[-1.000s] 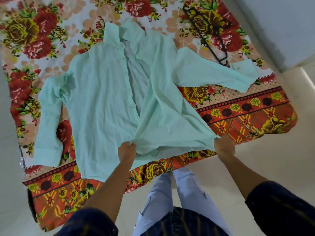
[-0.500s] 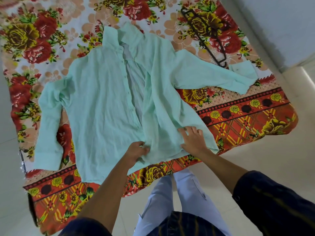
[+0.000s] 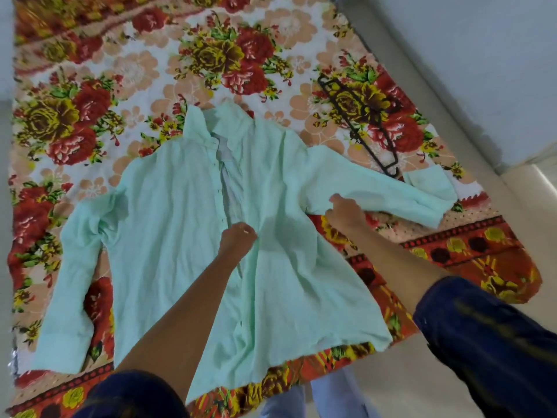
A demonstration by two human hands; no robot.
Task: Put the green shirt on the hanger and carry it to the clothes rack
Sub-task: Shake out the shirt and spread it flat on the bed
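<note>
While the left hand (image 3: 238, 239) pinches the green shirt (image 3: 168, 236), the right hand (image 3: 346, 211) grips its sleeve.

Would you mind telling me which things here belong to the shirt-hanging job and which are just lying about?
For the job:
- green shirt, spread open on the bed
- black hanger, lying beyond the shirt's sleeve, untouched
- left hand at the shirt's front opening
- right hand at the sleeve's underarm

Just there:
- floral bedsheet

This looks like a bedroom in a home. A bed (image 3: 482, 267) has a bright flowery sheet (image 3: 120, 70) on it, with a plain wall (image 3: 467, 55) and pale floor (image 3: 422, 387) beside it.
</note>
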